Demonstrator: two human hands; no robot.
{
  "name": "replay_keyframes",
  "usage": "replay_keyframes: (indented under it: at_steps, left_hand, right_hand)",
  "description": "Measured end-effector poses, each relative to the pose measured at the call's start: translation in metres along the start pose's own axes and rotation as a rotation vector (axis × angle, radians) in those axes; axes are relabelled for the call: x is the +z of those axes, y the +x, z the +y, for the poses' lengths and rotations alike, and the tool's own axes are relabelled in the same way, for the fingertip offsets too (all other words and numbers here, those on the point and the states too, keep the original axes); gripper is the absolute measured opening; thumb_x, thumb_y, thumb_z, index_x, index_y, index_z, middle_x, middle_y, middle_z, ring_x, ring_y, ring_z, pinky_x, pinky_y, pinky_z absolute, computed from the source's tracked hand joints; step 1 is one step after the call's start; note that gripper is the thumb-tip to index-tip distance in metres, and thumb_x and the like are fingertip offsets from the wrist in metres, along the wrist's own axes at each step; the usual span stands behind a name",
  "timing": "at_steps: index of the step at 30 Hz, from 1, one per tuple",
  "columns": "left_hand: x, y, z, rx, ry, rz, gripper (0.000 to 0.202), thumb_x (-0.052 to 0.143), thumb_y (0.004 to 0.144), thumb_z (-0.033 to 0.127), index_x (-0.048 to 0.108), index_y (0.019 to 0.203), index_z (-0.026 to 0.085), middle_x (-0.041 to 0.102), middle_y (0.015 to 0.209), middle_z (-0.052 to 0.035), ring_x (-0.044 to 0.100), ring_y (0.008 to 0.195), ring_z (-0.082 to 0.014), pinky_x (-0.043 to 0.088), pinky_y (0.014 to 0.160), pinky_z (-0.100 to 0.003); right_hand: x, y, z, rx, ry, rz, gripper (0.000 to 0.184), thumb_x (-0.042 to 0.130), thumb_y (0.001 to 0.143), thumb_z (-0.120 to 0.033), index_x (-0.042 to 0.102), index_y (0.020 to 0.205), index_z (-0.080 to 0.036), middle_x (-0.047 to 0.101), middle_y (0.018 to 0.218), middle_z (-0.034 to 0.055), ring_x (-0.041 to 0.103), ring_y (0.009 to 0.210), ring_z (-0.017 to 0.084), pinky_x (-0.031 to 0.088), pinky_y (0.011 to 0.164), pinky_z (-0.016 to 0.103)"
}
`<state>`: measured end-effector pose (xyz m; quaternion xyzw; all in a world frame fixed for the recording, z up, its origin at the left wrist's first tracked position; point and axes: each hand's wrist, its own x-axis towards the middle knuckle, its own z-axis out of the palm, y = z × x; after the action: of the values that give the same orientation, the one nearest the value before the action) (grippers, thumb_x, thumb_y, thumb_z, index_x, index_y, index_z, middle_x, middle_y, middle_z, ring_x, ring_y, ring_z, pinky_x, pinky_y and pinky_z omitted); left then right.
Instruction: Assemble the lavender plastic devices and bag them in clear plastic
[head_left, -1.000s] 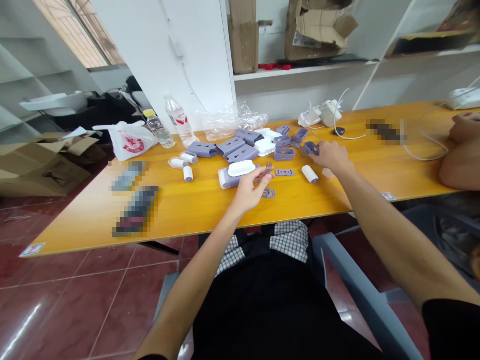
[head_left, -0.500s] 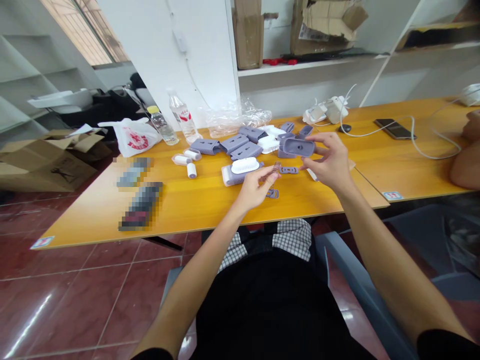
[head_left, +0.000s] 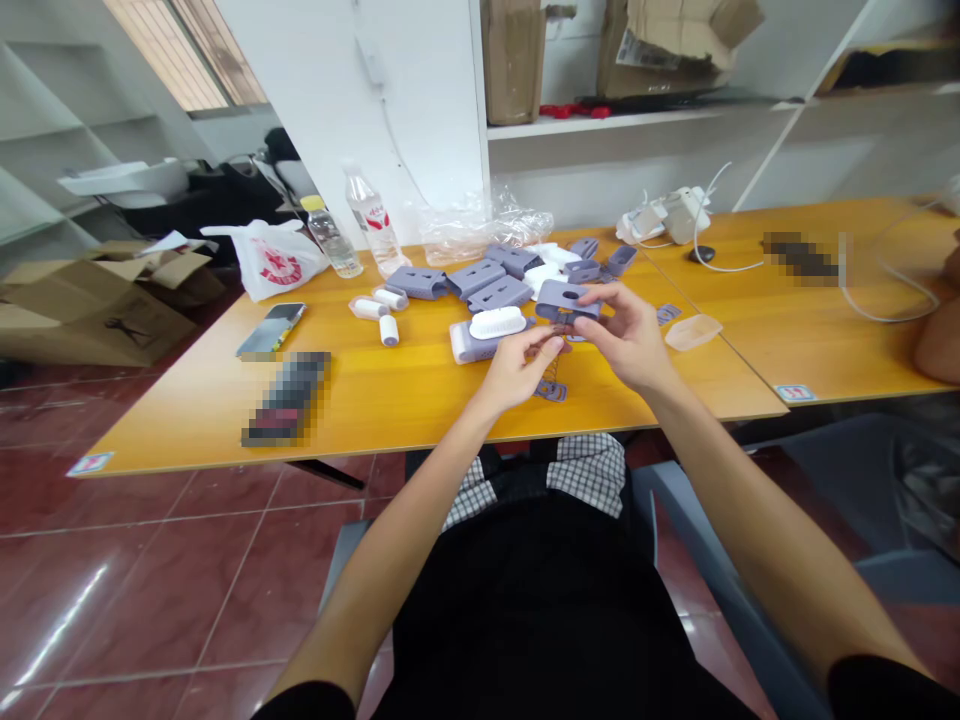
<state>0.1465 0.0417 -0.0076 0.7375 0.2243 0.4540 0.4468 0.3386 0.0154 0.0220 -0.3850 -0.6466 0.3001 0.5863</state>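
My right hand (head_left: 630, 340) grips a purple plastic housing (head_left: 568, 299) with a round hole, held just above the orange table (head_left: 390, 395). My left hand (head_left: 517, 365) pinches a small metal spring (head_left: 553, 366) right under that housing, and the two hands almost touch. Just behind my left hand lies a purple part with a white brush head (head_left: 491, 330). A small flat purple piece (head_left: 551, 391) rests on the table below the hands. More purple housings (head_left: 480, 282) are heaped behind.
White rollers (head_left: 379, 310), two water bottles (head_left: 352, 235), a white bag (head_left: 274, 262) and a phone (head_left: 271, 328) lie to the left. A clear lid (head_left: 694, 332), chargers with cables (head_left: 671, 215) and another person's arm (head_left: 941, 335) are at right. Cardboard boxes (head_left: 97, 300) stand on the floor.
My right hand picked a purple housing from the pile and carried it back toward me. It now meets my left hand, which has kept hold of the spring.
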Motion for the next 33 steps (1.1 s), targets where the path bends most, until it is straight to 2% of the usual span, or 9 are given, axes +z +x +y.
replay_keyframes:
  at_steps: [2, 5, 11, 17, 23, 28, 33]
  left_hand:
    - [0.0002, 0.0001, 0.0006, 0.006, -0.008, -0.005, 0.049, 0.062, 0.107, 0.057, 0.076, 0.128, 0.014, 0.08, 0.127, -0.0164, 0.079, 0.109, -0.0245, 0.062, 0.101, -0.041]
    - [0.0005, 0.0002, 0.0021, -0.001, -0.005, 0.002, 0.047, 0.063, 0.107, 0.057, 0.077, 0.124, 0.015, 0.082, 0.12, -0.0147, 0.079, 0.105, -0.0237, 0.062, 0.098, -0.04]
    - [0.0005, 0.0011, 0.0038, -0.036, 0.002, 0.023, 0.048, 0.063, 0.105, 0.061, 0.077, 0.095, 0.016, 0.08, 0.095, -0.0096, 0.076, 0.094, -0.021, 0.061, 0.091, -0.037]
    - [0.0008, 0.0027, 0.0012, -0.054, -0.088, 0.029, 0.052, 0.067, 0.1, 0.068, 0.078, 0.1, 0.017, 0.08, 0.095, -0.0084, 0.075, 0.093, -0.0202, 0.06, 0.091, -0.036]
    - [0.0006, 0.0029, 0.0017, -0.07, -0.107, 0.041, 0.053, 0.068, 0.099, 0.068, 0.078, 0.091, 0.017, 0.078, 0.088, -0.0069, 0.072, 0.086, -0.0179, 0.058, 0.088, -0.034]
    - [0.0008, 0.0023, 0.0013, -0.178, -0.207, 0.039, 0.053, 0.071, 0.097, 0.068, 0.078, 0.09, 0.016, 0.079, 0.085, -0.0073, 0.073, 0.081, -0.017, 0.058, 0.085, -0.034]
    - [-0.0001, 0.0025, -0.0017, -0.281, -0.29, 0.027, 0.045, 0.071, 0.101, 0.059, 0.078, 0.093, 0.015, 0.081, 0.089, -0.0089, 0.076, 0.083, -0.0168, 0.059, 0.087, -0.034]
  right_hand:
    - [0.0021, 0.0001, 0.0017, 0.008, 0.082, 0.014, 0.034, 0.075, 0.092, -0.059, 0.062, 0.106, -0.031, 0.066, 0.124, 0.0049, 0.072, 0.108, 0.025, 0.067, 0.093, 0.047]
    - [0.0048, 0.0006, 0.002, 0.037, 0.137, 0.002, 0.036, 0.071, 0.095, -0.065, 0.059, 0.114, -0.036, 0.065, 0.128, 0.0034, 0.072, 0.112, 0.025, 0.068, 0.089, 0.045]
    - [0.0074, 0.001, -0.003, 0.093, 0.228, -0.036, 0.039, 0.074, 0.093, -0.062, 0.057, 0.119, -0.039, 0.067, 0.13, 0.0035, 0.072, 0.114, 0.026, 0.067, 0.088, 0.046]
    - [0.0064, 0.001, -0.0019, 0.109, 0.188, -0.043, 0.044, 0.075, 0.09, -0.062, 0.058, 0.123, -0.039, 0.067, 0.135, 0.0041, 0.071, 0.117, 0.027, 0.067, 0.086, 0.044]
    - [0.0062, 0.0015, -0.0024, 0.128, 0.26, -0.032, 0.04, 0.078, 0.089, -0.057, 0.061, 0.118, -0.038, 0.069, 0.132, 0.0037, 0.072, 0.117, 0.027, 0.067, 0.087, 0.045]
    - [0.0067, 0.0008, -0.0001, 0.16, 0.276, -0.055, 0.042, 0.081, 0.088, -0.058, 0.063, 0.12, -0.037, 0.073, 0.124, 0.0032, 0.073, 0.117, 0.027, 0.068, 0.089, 0.047]
    - [0.0058, 0.0004, 0.0034, 0.147, 0.325, -0.061, 0.036, 0.084, 0.089, -0.051, 0.066, 0.118, -0.036, 0.075, 0.119, 0.0014, 0.075, 0.113, 0.025, 0.068, 0.091, 0.048]
